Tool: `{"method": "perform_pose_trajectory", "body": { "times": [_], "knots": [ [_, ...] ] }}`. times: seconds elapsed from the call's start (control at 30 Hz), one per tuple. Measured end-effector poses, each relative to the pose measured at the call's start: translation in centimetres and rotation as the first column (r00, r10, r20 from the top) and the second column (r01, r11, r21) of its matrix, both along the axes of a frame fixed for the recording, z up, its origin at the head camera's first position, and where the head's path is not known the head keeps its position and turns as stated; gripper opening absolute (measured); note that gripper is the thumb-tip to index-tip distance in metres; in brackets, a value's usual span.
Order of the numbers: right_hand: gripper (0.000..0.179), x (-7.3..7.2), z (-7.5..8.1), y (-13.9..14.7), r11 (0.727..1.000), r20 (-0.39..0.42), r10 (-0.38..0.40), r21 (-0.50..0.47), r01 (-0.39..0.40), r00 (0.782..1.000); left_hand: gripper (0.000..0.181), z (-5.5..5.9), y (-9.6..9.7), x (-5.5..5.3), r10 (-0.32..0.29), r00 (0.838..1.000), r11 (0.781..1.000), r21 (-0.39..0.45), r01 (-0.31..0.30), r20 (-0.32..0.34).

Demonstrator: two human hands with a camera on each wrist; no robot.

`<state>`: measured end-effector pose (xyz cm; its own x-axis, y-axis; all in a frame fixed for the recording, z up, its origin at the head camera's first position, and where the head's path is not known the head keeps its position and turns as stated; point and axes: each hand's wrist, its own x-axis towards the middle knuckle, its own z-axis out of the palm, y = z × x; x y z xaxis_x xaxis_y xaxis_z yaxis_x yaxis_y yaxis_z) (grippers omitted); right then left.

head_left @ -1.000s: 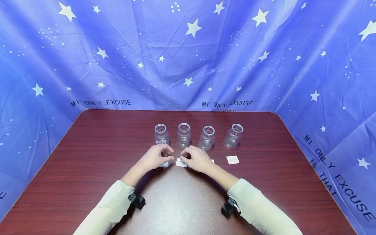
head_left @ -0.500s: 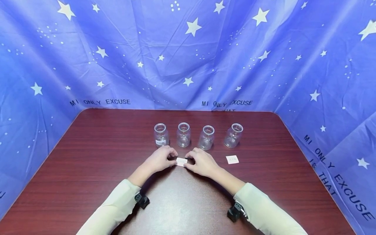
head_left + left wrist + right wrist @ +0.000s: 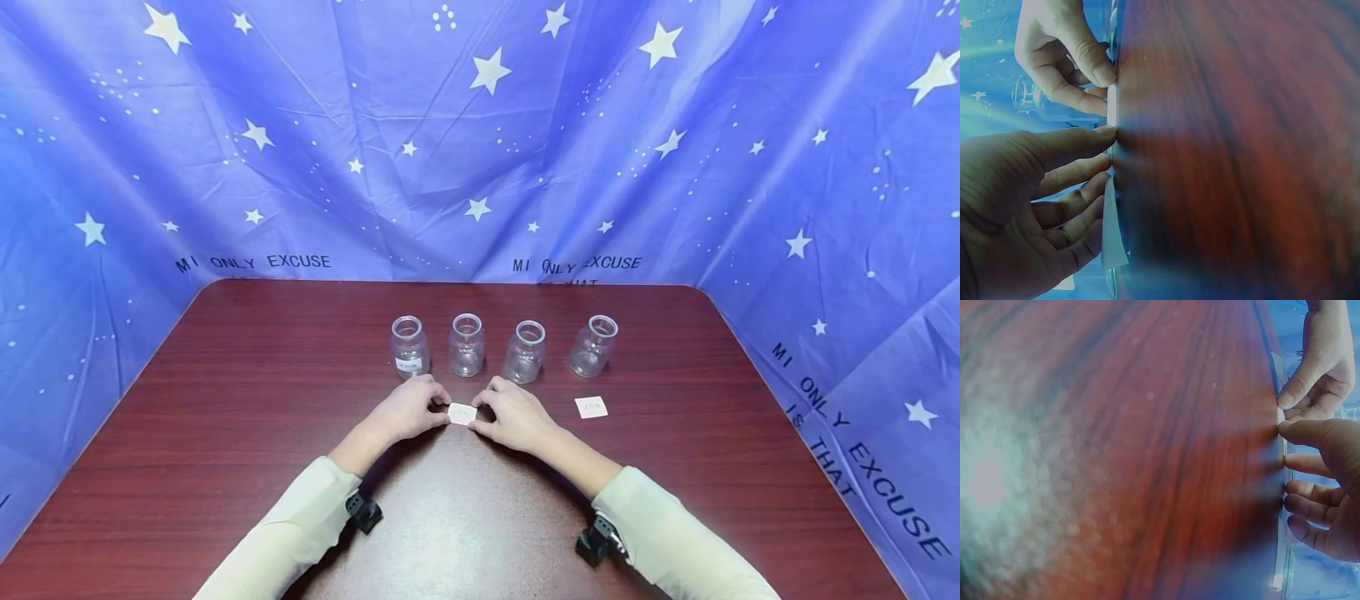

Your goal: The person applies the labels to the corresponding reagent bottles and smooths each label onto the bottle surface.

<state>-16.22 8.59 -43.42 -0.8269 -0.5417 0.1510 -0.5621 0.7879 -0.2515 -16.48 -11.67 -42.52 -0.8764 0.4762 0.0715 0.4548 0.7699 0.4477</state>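
Observation:
A small white label (image 3: 462, 414) with faint writing lies between my hands near the middle of the table. My left hand (image 3: 408, 407) holds its left end, thumb at the near corner and index finger at the far one. From the other side my right hand (image 3: 517, 415) holds the right end the same way. The wrist views show both thumbs (image 3: 1105, 75) low at table level, a thin strip of label between them. Under my left fingers a second paper slip (image 3: 1113, 231) stands tilted. Behind the hands is a row of several glass jars (image 3: 467, 346); the leftmost jar (image 3: 409, 342) shows a white label low on its front.
Another white label (image 3: 591, 407) lies right of my right hand, in front of the rightmost jar (image 3: 594, 346). The dark red wooden table (image 3: 262, 400) ends at a blue star-patterned curtain (image 3: 420, 183) on the back and sides.
My left hand has moved right to the label, and my right hand has shifted right from over it to its right end. The leftmost jar's label is now plainly visible.

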Motion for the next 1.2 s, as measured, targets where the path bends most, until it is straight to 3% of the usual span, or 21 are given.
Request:
{"method": "perform_pose_trajectory", "body": {
  "times": [0.47,0.63,0.83,1.03,1.2],
  "knots": [
    [0.017,0.1,-0.1,-0.2,1.0,0.006,-0.004,-0.025,0.004,1.0,0.016,-0.1,0.0,-0.1,0.005,1.0,1.0,-0.016,-0.005,0.009],
    [0.015,0.2,0.0,-0.1,0.999,0.003,-0.003,-0.054,0.003,1.0,0.014,0.1,-0.4,-0.1,-0.02,1.0,0.998,0.055,0.019,0.019],
    [0.011,0.2,0.2,0.2,0.99,-0.001,-0.035,-0.139,0.035,0.999,0.014,0.5,-0.8,-0.1,-0.016,0.992,0.981,0.192,-0.009,0.127],
    [0.013,0.0,0.4,0.5,0.978,0.005,-0.039,-0.206,0.039,0.999,0.013,0.6,-1.1,0.0,0.01,0.997,0.973,0.231,-0.028,0.078],
    [0.014,-0.1,0.7,0.7,0.97,0.005,-0.032,-0.242,0.032,0.999,0.01,0.7,-1.0,0.1,0.028,0.996,0.958,0.283,-0.051,0.086]
  ]
}}
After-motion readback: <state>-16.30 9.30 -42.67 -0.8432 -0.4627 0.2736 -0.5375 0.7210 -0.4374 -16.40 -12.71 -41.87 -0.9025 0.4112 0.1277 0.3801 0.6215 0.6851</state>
